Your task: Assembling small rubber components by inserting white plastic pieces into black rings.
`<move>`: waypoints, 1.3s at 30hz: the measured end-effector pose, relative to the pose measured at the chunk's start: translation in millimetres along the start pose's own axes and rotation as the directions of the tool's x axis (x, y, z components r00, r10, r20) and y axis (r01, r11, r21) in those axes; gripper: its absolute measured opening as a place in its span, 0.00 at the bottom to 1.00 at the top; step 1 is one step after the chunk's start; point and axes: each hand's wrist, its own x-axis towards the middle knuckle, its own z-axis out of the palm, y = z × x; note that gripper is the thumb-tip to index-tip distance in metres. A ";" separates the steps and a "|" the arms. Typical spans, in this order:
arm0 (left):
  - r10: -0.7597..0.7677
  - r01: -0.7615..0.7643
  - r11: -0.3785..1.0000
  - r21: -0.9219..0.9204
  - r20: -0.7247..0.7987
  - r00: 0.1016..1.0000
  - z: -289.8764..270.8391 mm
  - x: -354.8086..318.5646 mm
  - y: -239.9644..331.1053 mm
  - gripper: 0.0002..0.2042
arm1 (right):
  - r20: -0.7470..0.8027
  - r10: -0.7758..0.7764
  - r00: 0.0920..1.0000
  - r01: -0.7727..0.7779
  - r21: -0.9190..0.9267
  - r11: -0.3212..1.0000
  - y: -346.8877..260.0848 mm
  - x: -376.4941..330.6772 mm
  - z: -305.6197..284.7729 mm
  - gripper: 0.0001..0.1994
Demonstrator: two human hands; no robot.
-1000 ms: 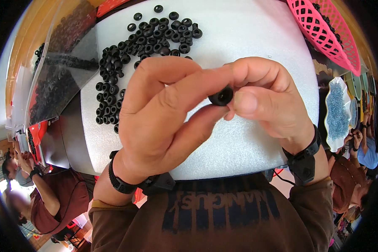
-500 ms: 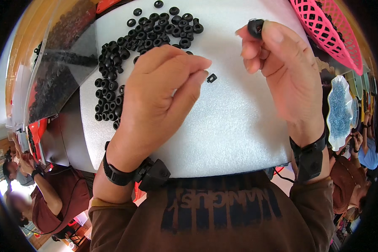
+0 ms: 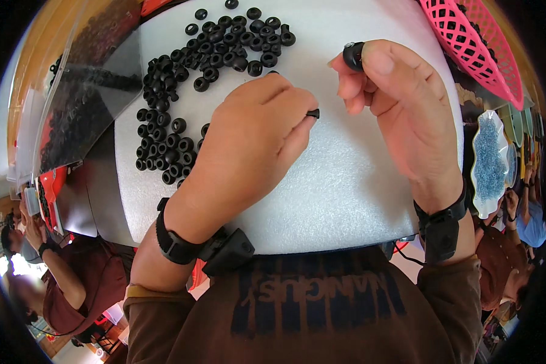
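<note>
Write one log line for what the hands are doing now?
left hand: pinches small black ring | right hand: holds black part | black rings on foam

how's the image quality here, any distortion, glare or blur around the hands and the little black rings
Head view: strong fisheye, so the white foam pad bulges and its edges curve toward a black rim; light is even and soft, with no harsh glare on the foam; left hand, right hand and the black rings are sharp; the clear plastic bag at left shows a pale sheen.

Rings on foam pad, left of basket.
</note>
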 end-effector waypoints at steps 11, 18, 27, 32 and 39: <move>-0.304 0.181 0.730 -0.659 -0.075 0.950 -29.1 -6.2 23.6 0.11 | 0.055 0.000 0.998 -0.001 0.012 1.000 -0.8 -8.0 7.3 0.15; -0.283 0.149 0.788 -0.597 -0.137 0.949 -34.6 -8.2 22.1 0.11 | 0.151 0.066 0.986 -0.071 0.023 0.997 -3.9 -12.0 11.2 0.13; -0.279 0.150 0.802 -0.579 -0.140 0.950 -35.0 -7.8 21.7 0.10 | 0.246 -0.112 0.963 0.154 -0.161 0.975 2.5 -9.0 9.0 0.08; -0.278 0.162 0.805 -0.571 -0.123 0.953 -33.9 -7.6 20.5 0.09 | 0.283 -0.131 0.950 0.200 -0.230 0.952 -0.4 -8.0 7.0 0.08; -0.235 0.126 0.819 -0.559 -0.127 0.964 -35.6 -7.4 19.3 0.09 | 0.316 -0.150 0.937 0.249 -0.300 0.921 0.1 -6.7 5.7 0.08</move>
